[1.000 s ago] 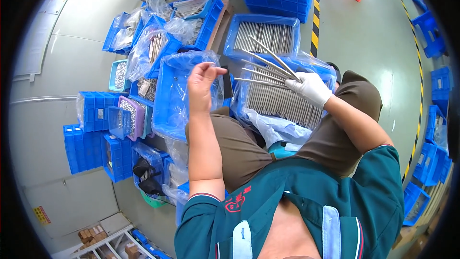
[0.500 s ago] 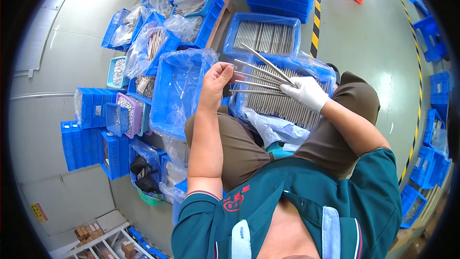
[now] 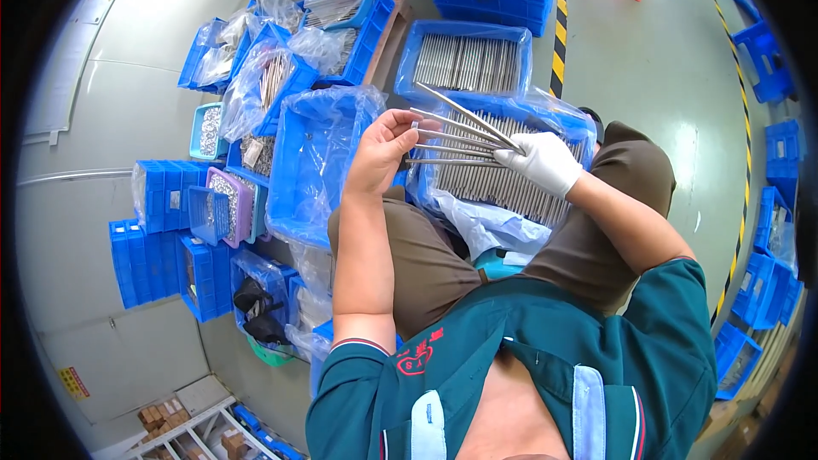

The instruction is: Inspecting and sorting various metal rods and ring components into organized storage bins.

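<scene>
Since the earlier frame: left hand has closed in from the empty lined bin to the rod tips; right hand barely shifted.

Item 1. Metal rods: a small fan of long thin bars, held in the air above my lap. Long axis runs left to right, tips splaying toward the far left, bases gathered at the right.

Item 2. Right hand, white glove: grip pressed together around the gathered ends of the rods; it carries their whole weight.

Item 3. Left hand, bare: fingertips pinching the free tips of the middle rods. It is the nearer hand to the loose ends; the rods lie directly to its right.

Item 4. Bin of rods, blue, plastic-lined, just beneath and right of the fan, stock laid in rows.

Item 5. Empty lined bin, blue, just left of my left hand, its clear liner standing up at the rim.

Item 6. Far bin, blue, also full of bars, beyond the fan.

Item 7. Stacked small bins, left, well apart.

Room: open air above the fan; bin rims crowd close below on both sides, and the upright liner stands nearest the tips.
</scene>
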Demonstrator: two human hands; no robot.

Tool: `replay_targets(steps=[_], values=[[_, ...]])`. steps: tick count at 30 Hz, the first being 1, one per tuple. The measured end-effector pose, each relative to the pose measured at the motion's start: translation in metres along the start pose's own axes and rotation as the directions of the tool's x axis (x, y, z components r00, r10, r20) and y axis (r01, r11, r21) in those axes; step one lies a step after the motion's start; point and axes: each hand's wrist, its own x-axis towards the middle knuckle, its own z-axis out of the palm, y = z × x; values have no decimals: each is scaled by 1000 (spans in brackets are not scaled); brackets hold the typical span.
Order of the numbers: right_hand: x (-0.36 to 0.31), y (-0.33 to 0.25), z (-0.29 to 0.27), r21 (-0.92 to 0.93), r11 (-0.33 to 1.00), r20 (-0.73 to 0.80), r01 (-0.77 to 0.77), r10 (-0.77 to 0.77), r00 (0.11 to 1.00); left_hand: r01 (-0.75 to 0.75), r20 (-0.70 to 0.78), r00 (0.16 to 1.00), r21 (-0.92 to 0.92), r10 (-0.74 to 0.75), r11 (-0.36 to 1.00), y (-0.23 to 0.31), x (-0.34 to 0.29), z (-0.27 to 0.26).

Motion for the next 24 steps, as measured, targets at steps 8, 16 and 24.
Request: replay_targets(steps=[8,16,24], values=[[-2,0,5,-190,975,-125,117,-142,982,146,-110,983,-17,-147,989,-7,4,1],[2,-4,4,-187,982,-38,38,-46,998,161,-163,976,82,-146,984,-13,2,5],[3,-9,0,-62,997,71,-52,56,996,99,-174,982,150,-72,984,-8,-3,-2]])
